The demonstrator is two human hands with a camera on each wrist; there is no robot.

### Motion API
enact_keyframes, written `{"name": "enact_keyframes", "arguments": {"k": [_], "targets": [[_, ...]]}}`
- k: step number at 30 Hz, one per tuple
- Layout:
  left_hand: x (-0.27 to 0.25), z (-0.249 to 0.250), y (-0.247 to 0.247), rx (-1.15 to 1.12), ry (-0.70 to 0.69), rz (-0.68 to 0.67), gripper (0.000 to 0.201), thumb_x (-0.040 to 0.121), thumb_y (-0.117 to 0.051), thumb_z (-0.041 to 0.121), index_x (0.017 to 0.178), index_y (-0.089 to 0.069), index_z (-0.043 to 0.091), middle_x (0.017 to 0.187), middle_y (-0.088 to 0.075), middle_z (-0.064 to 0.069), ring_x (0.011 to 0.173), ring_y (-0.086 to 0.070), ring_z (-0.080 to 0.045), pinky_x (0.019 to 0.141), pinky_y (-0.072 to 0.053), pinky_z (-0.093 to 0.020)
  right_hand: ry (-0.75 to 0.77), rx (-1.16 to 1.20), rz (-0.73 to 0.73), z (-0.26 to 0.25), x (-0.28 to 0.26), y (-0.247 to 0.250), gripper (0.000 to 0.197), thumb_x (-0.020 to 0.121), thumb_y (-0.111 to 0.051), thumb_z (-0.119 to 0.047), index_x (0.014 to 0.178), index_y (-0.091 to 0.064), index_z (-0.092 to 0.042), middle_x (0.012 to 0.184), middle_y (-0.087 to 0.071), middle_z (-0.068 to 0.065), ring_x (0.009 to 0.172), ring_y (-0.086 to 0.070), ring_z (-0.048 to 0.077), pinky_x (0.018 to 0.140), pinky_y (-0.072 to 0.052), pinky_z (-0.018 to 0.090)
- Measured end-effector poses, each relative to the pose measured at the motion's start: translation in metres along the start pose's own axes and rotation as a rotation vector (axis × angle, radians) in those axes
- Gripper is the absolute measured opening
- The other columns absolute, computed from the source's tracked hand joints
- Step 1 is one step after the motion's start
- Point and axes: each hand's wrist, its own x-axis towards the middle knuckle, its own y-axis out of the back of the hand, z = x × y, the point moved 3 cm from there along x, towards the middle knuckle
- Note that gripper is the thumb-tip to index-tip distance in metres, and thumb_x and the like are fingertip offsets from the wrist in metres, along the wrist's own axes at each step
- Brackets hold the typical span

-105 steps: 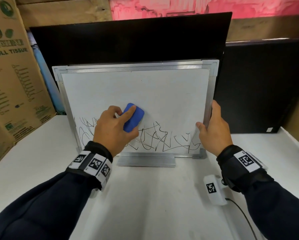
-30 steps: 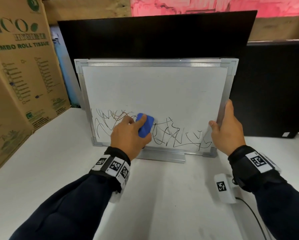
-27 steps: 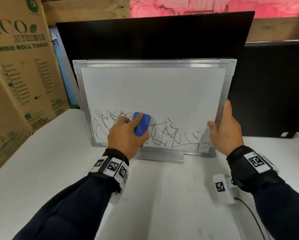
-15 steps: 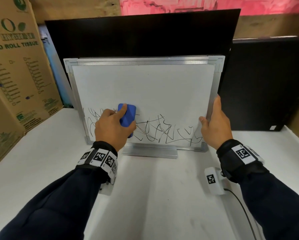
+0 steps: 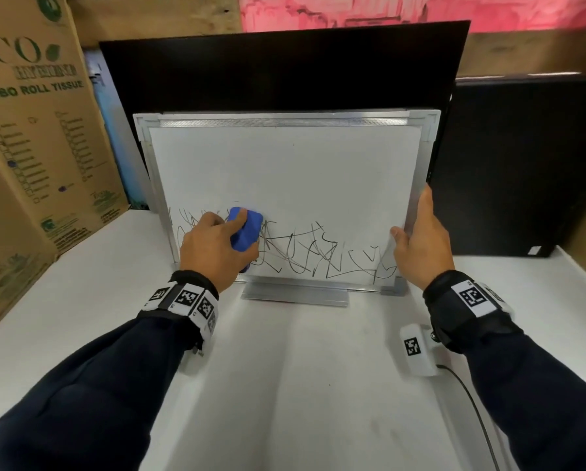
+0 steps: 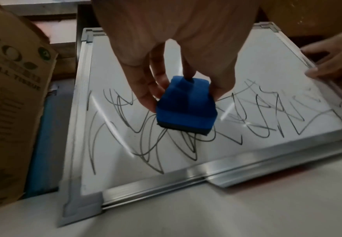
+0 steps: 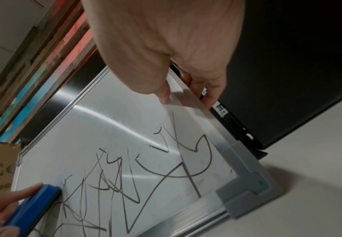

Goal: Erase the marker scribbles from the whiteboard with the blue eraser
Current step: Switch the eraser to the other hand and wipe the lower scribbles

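A silver-framed whiteboard stands upright on the white table, leaning back against a black panel. Black marker scribbles run in a band along its lower part; the upper part is white. My left hand grips the blue eraser and presses its pad flat on the scribbles at lower left. In the left wrist view the eraser sits between thumb and fingers over the scribbles. My right hand clasps the board's right frame edge, thumb on the front and fingers behind.
A large cardboard box stands at the left, close to the board. Black panels fill the back and right. A white tagged device with a cable lies on the table under my right wrist.
The eraser has slid left along the scribble band over the last second, after dropping down from the board's middle. My right hand has kept its hold on the frame.
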Motion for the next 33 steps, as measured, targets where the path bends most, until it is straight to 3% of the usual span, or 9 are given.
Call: {"name": "enact_keyframes", "arguments": {"k": [3,7,12,14,17,21,26,30,33], "targets": [[-0.003,-0.009,-0.001,0.091,-0.069,-0.076,0.067,0.083,-0.071,0.055,0.144,-0.052,0.035,0.108,-0.055,-0.002,0.093,-0.059,-0.026,0.081,-0.052,-0.035,-0.013,-0.002,-0.002,-0.002,0.000,0.000,0.088,0.097,-0.059,-0.008,0.159,0.001,-0.024,0.140,-0.049,0.018,0.127,-0.049,0.034,0.103,-0.036,0.033],[0.002,-0.020,0.008,-0.044,0.095,0.099,0.067,0.084,-0.073,0.052,0.145,-0.052,0.034,0.107,-0.055,-0.002,0.089,-0.052,-0.018,0.079,-0.042,-0.030,-0.019,-0.001,-0.003,-0.002,-0.001,-0.001,0.089,0.097,-0.059,-0.008,0.159,0.003,-0.025,0.142,-0.047,0.018,0.128,-0.048,0.033,0.106,-0.036,0.035],[-0.001,-0.023,0.000,-0.036,0.048,0.025,0.068,0.081,-0.074,0.052,0.144,-0.055,0.031,0.101,-0.052,0.002,0.088,-0.051,-0.017,0.078,-0.045,-0.030,-0.021,0.006,-0.008,-0.002,0.000,-0.001,0.089,0.097,-0.059,-0.008,0.159,0.003,-0.026,0.143,-0.047,0.017,0.128,-0.048,0.033,0.106,-0.036,0.035],[0.001,-0.032,0.004,-0.024,0.076,0.063,0.068,0.082,-0.073,0.053,0.144,-0.054,0.033,0.099,-0.053,0.002,0.086,-0.051,-0.017,0.078,-0.043,-0.030,-0.020,0.004,-0.010,-0.001,0.000,-0.001,0.090,0.097,-0.059,-0.009,0.159,0.003,-0.026,0.144,-0.046,0.017,0.129,-0.048,0.033,0.107,-0.036,0.036],[0.002,-0.041,0.010,-0.051,0.168,0.142,0.067,0.085,-0.071,0.053,0.145,-0.052,0.031,0.097,-0.058,-0.006,0.085,-0.049,-0.019,0.078,-0.039,-0.031,-0.015,0.003,-0.010,0.000,0.001,-0.002,0.090,0.097,-0.060,-0.009,0.159,0.004,-0.026,0.147,-0.044,0.016,0.131,-0.046,0.033,0.109,-0.036,0.038],[0.000,-0.045,0.004,-0.037,0.113,0.047,0.067,0.083,-0.074,0.053,0.143,-0.055,0.030,0.103,-0.060,-0.006,0.090,-0.056,-0.023,0.082,-0.045,-0.034,-0.019,0.000,-0.012,-0.001,0.000,-0.001,0.090,0.097,-0.060,-0.009,0.159,0.003,-0.026,0.143,-0.046,0.018,0.127,-0.048,0.033,0.106,-0.037,0.036],[0.001,-0.060,0.011,-0.040,0.216,0.169,0.065,0.086,-0.072,0.048,0.145,-0.055,0.026,0.095,-0.056,-0.009,0.087,-0.049,-0.023,0.080,-0.042,-0.037,-0.011,0.000,-0.008,0.001,0.001,-0.002,0.090,0.097,-0.060,-0.009,0.158,0.003,-0.028,0.139,-0.049,0.016,0.125,-0.050,0.033,0.105,-0.040,0.040],[0.000,-0.065,0.008,-0.023,0.153,0.095,0.066,0.085,-0.074,0.048,0.144,-0.054,0.029,0.098,-0.056,-0.007,0.088,-0.051,-0.023,0.083,-0.046,-0.038,-0.004,-0.004,-0.006,0.005,0.003,-0.003,0.090,0.097,-0.060,-0.010,0.158,0.003,-0.030,0.136,-0.052,0.015,0.121,-0.052,0.033,0.106,-0.042,0.043],[0.002,-0.075,0.014,-0.032,0.219,0.143,0.067,0.085,-0.074,0.048,0.146,-0.053,0.028,0.101,-0.059,-0.012,0.094,-0.057,-0.030,0.084,-0.046,-0.040,-0.004,-0.001,-0.006,0.006,0.004,-0.004,0.091,0.096,-0.060,-0.010,0.157,0.002,-0.033,0.138,-0.051,0.014,0.123,-0.052,0.033,0.107,-0.043,0.046]]}}
